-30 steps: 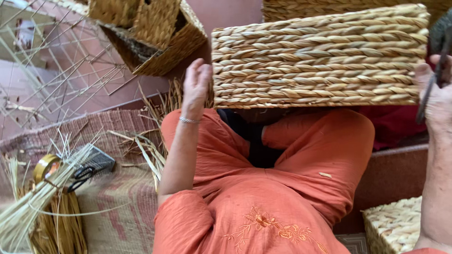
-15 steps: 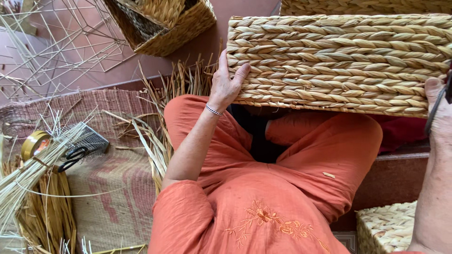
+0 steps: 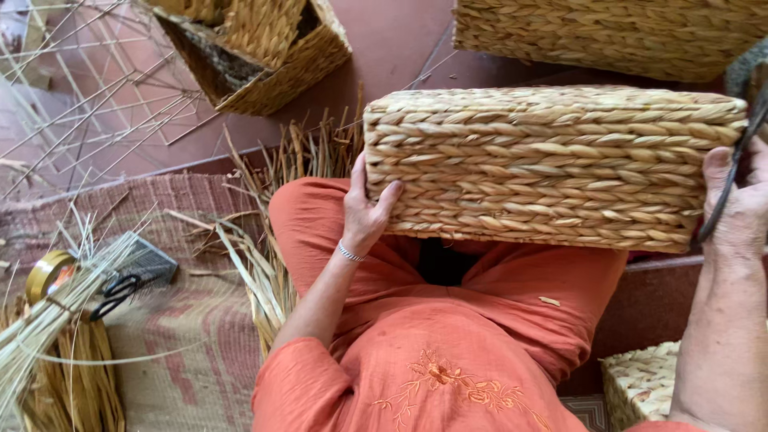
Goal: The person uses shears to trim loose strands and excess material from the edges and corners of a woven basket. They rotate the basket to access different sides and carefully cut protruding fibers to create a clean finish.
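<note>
While the person sits cross-legged on the floor, the woven basket [image 3: 552, 164] is held above the lap, long side toward the camera and roughly level. The left hand [image 3: 364, 212] grips the basket's left end, thumb on the front wall and fingers [image 3: 390, 194] curled around the lower corner, clamped on the weave. The right hand [image 3: 740, 200] rests against the right end, with dark scissors [image 3: 728, 188] hanging along its palm; whether its fingers close on the basket, on the scissors or on both cannot be told, as the end wall hides them. Judged from the thick braided rope and the boxy form, the basket is probably light for its bulk, stiff enough to keep its shape, rough rather than slippery, and not fragile, though loose strand ends could snag. The two short ends, near the lower corners, look like the soundest places to take hold. Beside the left knee lie loose straw stalks [image 3: 264, 264], a patterned mat [image 3: 176, 352], a second pair of scissors [image 3: 116, 290] and a roll of tape [image 3: 48, 272]. More baskets [image 3: 264, 48] stand beyond.
</note>
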